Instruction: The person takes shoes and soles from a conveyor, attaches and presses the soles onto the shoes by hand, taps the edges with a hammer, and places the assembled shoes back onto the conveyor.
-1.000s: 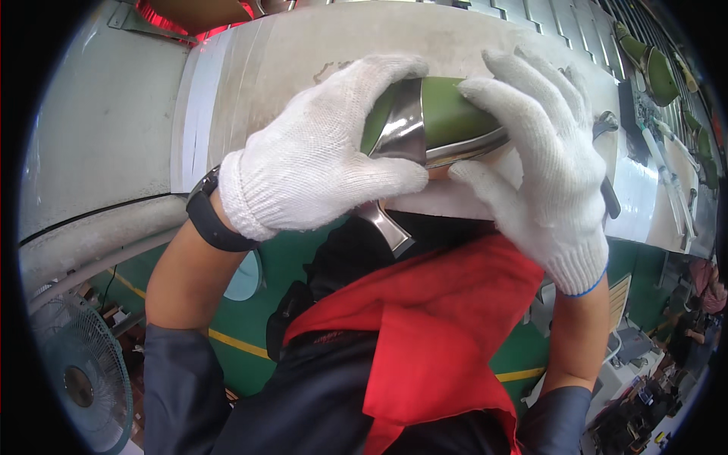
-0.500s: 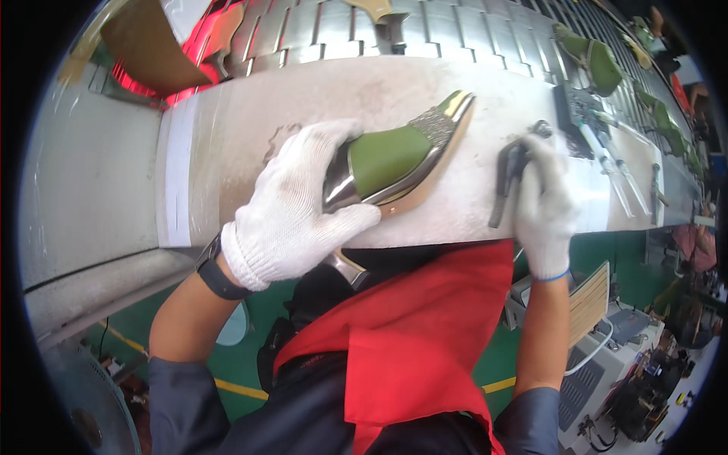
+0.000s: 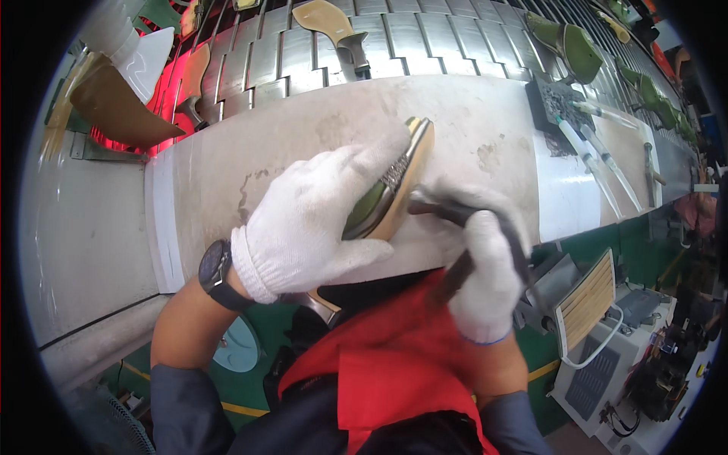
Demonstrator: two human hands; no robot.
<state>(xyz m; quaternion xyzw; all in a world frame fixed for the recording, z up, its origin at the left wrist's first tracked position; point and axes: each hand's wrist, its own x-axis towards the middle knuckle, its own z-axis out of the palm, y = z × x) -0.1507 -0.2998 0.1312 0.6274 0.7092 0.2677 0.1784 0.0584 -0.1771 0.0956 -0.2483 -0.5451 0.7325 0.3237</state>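
Head view: gripping shoe (image 3: 365,214) w/ gloved L hand (image 3: 299,220), closed round the mid part, fingers over the upper, thumb low by the sole (image 3: 406,196). Sits right under that hand, over near edge of bench (image 3: 485,102), tipped sideways, toe pointing away past L fingers, sole turned twd R hand (image 3: 489,277). Looks green on what shows of the upper, w/ shiny dark-silver trim along the bottom edge, grainy sparkly patch nr the toe, yellow bit at the tip; tan underneath, w/ flared heel (image 3: 322,307) poking out below L hand. Mostly covered by glove otherwise. Gripping dark tool (image 3: 451,212) w/ gloved R hand, blurred; metal end just beside sole, can't tell if touching. Farther R of R hand: syringes (image 3: 608,168) & dark block (image 3: 547,114). Beyond L hand: metal conveyor (image 3: 413,45).
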